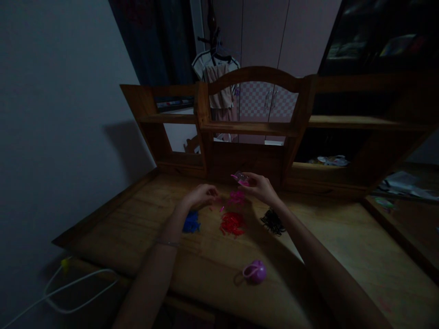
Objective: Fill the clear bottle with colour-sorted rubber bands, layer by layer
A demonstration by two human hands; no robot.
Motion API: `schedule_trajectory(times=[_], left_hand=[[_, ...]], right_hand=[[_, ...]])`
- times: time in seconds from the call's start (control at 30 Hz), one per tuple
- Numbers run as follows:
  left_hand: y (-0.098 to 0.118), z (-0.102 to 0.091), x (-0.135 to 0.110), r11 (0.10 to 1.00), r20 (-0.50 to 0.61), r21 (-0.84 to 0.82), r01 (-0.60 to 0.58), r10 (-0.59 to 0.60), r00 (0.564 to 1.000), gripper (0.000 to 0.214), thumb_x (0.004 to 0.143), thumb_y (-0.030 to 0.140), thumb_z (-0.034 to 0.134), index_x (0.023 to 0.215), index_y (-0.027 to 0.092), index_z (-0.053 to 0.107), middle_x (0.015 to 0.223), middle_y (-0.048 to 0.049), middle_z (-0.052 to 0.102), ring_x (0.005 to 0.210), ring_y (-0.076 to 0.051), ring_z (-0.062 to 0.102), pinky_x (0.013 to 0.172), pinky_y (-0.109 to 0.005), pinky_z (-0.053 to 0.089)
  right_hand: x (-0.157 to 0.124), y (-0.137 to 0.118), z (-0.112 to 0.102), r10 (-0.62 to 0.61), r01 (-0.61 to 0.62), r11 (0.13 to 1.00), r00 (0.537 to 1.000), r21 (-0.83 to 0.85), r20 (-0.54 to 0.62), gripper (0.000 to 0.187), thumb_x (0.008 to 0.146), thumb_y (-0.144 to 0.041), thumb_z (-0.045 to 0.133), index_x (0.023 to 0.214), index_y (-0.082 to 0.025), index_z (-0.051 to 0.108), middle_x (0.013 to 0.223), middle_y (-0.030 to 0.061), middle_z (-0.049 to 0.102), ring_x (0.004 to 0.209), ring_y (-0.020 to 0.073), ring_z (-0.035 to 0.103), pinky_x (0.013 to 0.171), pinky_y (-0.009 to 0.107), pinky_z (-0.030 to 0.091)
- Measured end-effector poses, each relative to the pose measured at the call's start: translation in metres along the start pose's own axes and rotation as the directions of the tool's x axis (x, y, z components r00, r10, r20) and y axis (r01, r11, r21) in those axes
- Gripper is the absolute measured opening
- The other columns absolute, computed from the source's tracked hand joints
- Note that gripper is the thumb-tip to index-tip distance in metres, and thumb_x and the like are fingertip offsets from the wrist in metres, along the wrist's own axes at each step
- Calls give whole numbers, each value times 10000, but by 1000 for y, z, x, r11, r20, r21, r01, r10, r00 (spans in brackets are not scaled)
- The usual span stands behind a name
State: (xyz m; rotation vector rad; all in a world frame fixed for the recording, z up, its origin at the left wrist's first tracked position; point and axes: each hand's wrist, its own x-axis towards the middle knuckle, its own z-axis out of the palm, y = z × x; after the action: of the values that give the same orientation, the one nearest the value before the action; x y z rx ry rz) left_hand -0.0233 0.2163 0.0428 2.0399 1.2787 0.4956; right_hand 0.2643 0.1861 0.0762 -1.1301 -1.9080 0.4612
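My right hand grips a small clear plastic container with pink pieces in it, tilted above the desk. Below it lies a loose pile of small pink pieces. My left hand hovers left of that pile, its fingers curled in; whatever they pinch is too dim to make out. One pink piece rests apart, between the left hand and the pile. Nearer to me is a heap of red pieces. Blue pieces sit partly behind my left wrist, and black pieces beside my right forearm.
A round purple object with a loop strap stands near the front of the wooden desk. Wooden shelving rises along the back edge. A white cable hangs at the left front. The room is dim.
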Motion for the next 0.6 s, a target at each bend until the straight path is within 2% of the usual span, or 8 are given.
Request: schedule_trajectory(times=[0.07,0.13,0.2,0.27,0.37,0.47,0.6], left_hand=[[-8,-9,-3,996,-61,86,5,1,998,328,614,283,778,923,205,698,880,-54,683,810,-209,654,633,-250,486],[-13,-15,-5,988,-69,152,31,-21,997,546,456,269,870,971,218,696,963,-60,671,893,-234,642,685,-259,494],[-13,-13,-5,984,-53,172,43,-34,998,669,378,225,892,1016,227,687,1019,-63,653,921,-241,634,702,-265,496],[-6,-4,-3,985,-31,173,17,-12,999,642,396,183,875,1009,225,687,1010,-58,651,894,-229,634,695,-267,495],[7,12,5,987,-2,156,-38,39,999,467,471,127,816,916,210,701,882,-32,682,807,-205,638,670,-262,484],[15,25,10,992,-5,105,-71,72,997,289,576,142,738,862,182,720,783,-31,702,741,-192,645,640,-254,472],[17,32,11,990,-17,91,-104,106,994,183,675,198,673,842,162,738,788,-50,720,737,-191,654,631,-255,463]], right_hand=[[1,0,-2,-16,16,1000,1000,0,-4,514,751,-375,730,1223,-187,649,923,54,720,771,168,643,693,266,474],[1,0,-3,-22,22,1000,1000,-9,-13,519,750,-380,735,1224,-185,648,913,51,719,772,169,642,683,261,465],[2,-1,-5,-13,12,1000,1000,-17,-18,527,748,-390,737,1227,-187,646,898,47,716,763,168,639,669,256,457],[2,-2,-5,-2,1,1000,1000,-13,-15,534,749,-400,735,1231,-191,643,881,41,713,752,166,637,659,253,454],[2,-2,-5,-5,5,1000,1000,-12,-7,532,747,-399,735,1228,-189,646,881,40,714,755,166,636,663,256,454],[3,-3,-5,-11,11,1000,1000,-11,-5,532,742,-390,740,1224,-184,649,897,46,716,763,167,640,671,258,457],[3,-5,-5,-7,7,1000,1000,-12,-5,535,741,-395,736,1223,-180,651,907,54,719,764,169,638,677,262,461]])
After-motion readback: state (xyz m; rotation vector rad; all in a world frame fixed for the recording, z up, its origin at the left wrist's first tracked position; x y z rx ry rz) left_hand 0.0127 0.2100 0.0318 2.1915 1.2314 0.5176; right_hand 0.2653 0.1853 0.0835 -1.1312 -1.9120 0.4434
